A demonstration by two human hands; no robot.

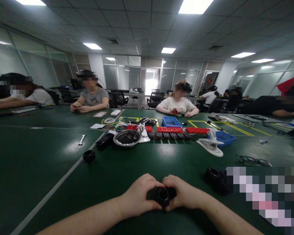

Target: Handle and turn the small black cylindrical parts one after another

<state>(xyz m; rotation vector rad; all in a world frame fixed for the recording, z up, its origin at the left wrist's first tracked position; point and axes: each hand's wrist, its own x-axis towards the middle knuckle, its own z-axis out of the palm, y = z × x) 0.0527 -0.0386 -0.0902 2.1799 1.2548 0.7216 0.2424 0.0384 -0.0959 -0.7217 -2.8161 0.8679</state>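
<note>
Near the front edge of the green table, both hands are closed around a black fitting with a round opening that faces me. My left hand grips its left side, thumb below and fingers above. From the right, my right hand holds the same piece, its thumb low by the opening. Part of the fitting is hidden behind the fingers. A black ring-shaped piece sits apart to the left. More black round pieces lie to the right of my right hand.
Farther off stand a metal bowl, red power strips, a white clamp base and blue trays. A wrench lies left, glasses right. Several people sit around the table.
</note>
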